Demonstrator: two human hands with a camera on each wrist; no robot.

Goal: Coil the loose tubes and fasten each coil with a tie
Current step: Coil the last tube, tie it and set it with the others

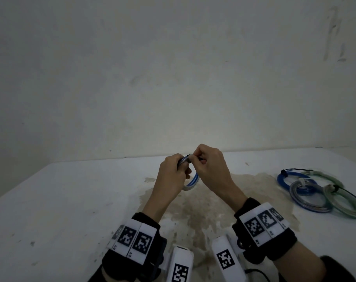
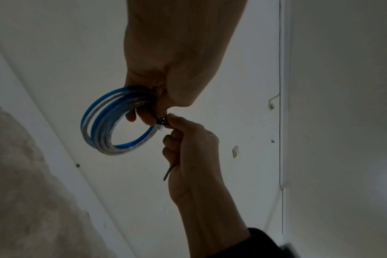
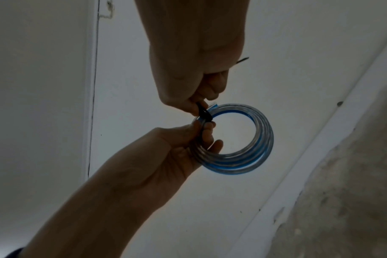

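My left hand (image 3: 165, 153) grips the blue-clear tube coil (image 3: 249, 139) above the table (image 1: 71, 200), right hand (image 2: 188, 148) pinching its black zip tie (image 3: 204, 114).

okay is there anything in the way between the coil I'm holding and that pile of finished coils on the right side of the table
Nothing visible. The blue and clear coil is held above the table by the left hand, while the right hand pinches its black tie. The stained tabletop between it and the tied coils shows nothing on it.
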